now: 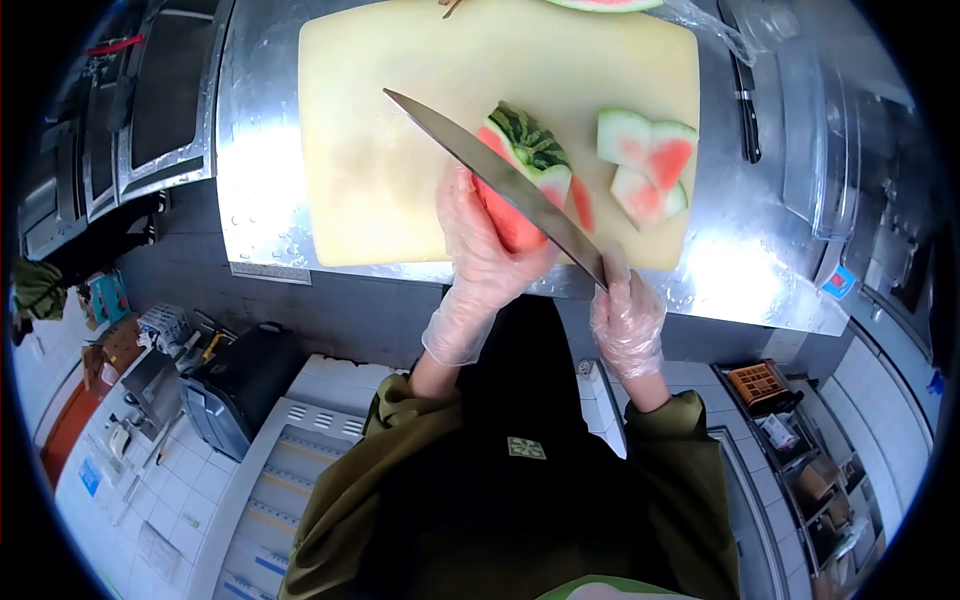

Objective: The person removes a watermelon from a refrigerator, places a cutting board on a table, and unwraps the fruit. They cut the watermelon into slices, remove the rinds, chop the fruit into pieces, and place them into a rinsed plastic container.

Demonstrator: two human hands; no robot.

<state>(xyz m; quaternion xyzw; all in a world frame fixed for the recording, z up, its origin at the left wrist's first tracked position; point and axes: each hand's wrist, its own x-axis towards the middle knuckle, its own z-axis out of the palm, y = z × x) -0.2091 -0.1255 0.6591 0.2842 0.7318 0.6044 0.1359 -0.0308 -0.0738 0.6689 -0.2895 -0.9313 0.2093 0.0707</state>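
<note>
Bright overhead light throws white glare on the steel counter [745, 275], right of centre. Fisheye distortion curves the edges, the corners fall black, and the outer ring looks soft.

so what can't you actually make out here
- head view: handle of the knife is hidden in the right hand
- head view: lower part of the watermelon wedge is covered by the left hand and the blade
- head view: melon piece at the top is cut off by the frame edge
</note>
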